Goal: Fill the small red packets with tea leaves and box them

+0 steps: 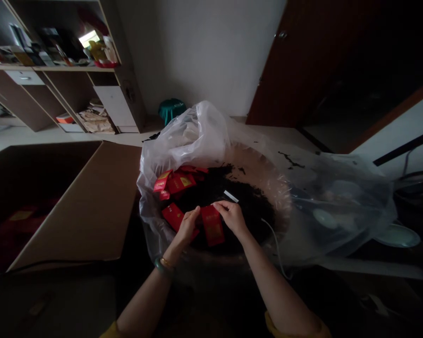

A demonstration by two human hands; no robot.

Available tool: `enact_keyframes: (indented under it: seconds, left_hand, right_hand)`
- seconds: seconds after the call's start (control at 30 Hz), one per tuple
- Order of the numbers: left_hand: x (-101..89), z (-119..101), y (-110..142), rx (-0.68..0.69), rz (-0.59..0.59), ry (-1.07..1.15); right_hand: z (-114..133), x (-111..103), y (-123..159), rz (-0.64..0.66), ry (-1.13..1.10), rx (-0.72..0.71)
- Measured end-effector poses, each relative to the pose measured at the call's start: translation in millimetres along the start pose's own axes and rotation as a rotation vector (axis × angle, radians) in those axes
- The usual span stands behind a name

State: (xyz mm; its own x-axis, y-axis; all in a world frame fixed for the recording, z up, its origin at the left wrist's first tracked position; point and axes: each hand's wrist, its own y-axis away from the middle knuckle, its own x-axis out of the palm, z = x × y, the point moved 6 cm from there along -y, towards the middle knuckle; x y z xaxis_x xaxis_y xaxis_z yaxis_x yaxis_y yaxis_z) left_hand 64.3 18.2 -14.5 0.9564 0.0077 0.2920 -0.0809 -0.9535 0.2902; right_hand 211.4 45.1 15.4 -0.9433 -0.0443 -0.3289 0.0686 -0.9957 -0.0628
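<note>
A small red packet (214, 230) with gold print hangs upright over a mass of dark loose leaves, which look like tea (246, 199). My right hand (231, 217) pinches its top edge. At the upper left corner, the closed fingers of my left hand (187, 226) grip the same packet. The leaves lie in a wide round basin lined with a clear plastic bag (197, 134). Several more red packets (178, 182) are piled at the basin's left side, and another red packet (172, 215) lies beside my left hand. A white strip (231, 196) rests on the leaves.
An open cardboard box (88, 211) stands at the left, with red packets dimly visible inside. Clear plastic sheeting (338, 206) spreads to the right. A white cord (278, 249) crosses the basin's right rim. Shelves (66, 70), a green bag (172, 110) and a brown door (289, 70) are behind.
</note>
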Motion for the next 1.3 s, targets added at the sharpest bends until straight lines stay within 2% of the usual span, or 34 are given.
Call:
enact_keyframes:
  seconds: [0.07,0.27,0.37,0.47,0.57,0.63,0.77,0.87,0.93,1.0,1.07,1.13,1.17,1.23,1.3]
  left_hand:
    - [-0.8,-4.2,0.7,0.043,-0.01,-0.026]
    - [-12.0,-17.2,3.1,0.242,-0.19,-0.147]
    - [-22.4,-30.8,-1.3,0.327,-0.294,-0.079]
    - [-42.3,-55.1,-12.8,0.403,-0.471,0.12]
    - [-61.7,-80.3,-28.1,0.46,-0.596,0.334]
    - [-69.7,-90.1,-34.7,0.495,-0.62,0.441]
    - [-72.9,-83.1,-29.2,0.565,-0.613,0.465]
    - [-68.3,-65.4,-20.7,0.559,-0.554,0.266]
    - [-66.8,-58.0,-16.6,0.567,-0.512,0.053]
    - [-63.7,-58.4,-13.1,0.624,-0.428,-0.23]
    - [-52.6,-59.7,-10.8,0.68,-0.218,-0.579]
    - [-37.3,-51.3,-6.7,0.667,0.1,-0.95]
    - [-33.2,-45.5,-2.9,0.649,0.219,-1.109]
    - [-32.1,-36.2,4.6,0.596,0.353,-1.331]
    - [-35.0,-31.2,10.4,0.548,0.397,-1.443]
  right_hand:
    - [-4.5,1.3,0.4,-0.003,-0.047,0.049]
    - [-12.3,3.3,3.2,-0.055,-0.29,0.106]
    - [-21.7,0.6,6.4,-0.137,-0.395,0.142]
    - [-31.7,4.4,8.8,-0.143,-0.402,0.162]
    - [-36.6,17.2,10.8,-0.074,-0.337,0.145]
    - [-34.1,31.2,13.2,0.0,-0.226,0.096]
    - [-19.3,70.1,22.4,0.182,0.219,-0.056]
    - [-11.9,90.3,26.8,0.269,0.5,-0.1]
    - [-8.8,90.1,25.4,0.265,0.515,-0.103]
    - [-8.4,80.8,21.8,0.224,0.424,-0.09]
    - [-12.1,69.9,18.7,0.191,0.305,-0.052]
    - [-18.0,63.0,17.3,0.176,0.198,-0.012]
    - [-20.9,61.1,16.8,0.165,0.149,0.005]
    - [-26.9,59.8,15.8,0.135,0.042,0.053]
    - [-34.6,61.4,14.6,0.125,-0.099,0.158]
